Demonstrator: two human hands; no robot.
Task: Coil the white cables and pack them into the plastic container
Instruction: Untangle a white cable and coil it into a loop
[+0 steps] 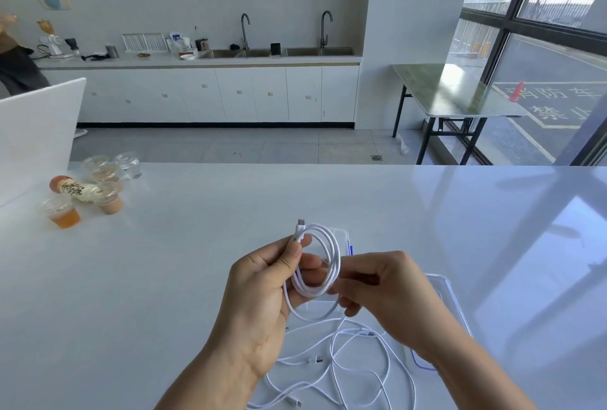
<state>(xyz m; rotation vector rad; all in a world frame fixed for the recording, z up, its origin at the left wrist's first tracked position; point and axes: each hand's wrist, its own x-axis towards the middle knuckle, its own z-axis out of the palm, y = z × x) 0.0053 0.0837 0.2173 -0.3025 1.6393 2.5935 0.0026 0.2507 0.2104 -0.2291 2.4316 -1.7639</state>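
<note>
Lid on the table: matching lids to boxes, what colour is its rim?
Blue, around a clear lid; the head view shows it.

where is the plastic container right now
In the head view the plastic container sits on the white table near the middle, behind the coiled cable held by the left hand and right hand.

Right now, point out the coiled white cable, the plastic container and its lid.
coiled white cable (335,252), head view, right side of the loop.
plastic container (343,233), head view, far right corner of its rim.
container lid (443,283), head view, its blue-edged far corner.
</note>
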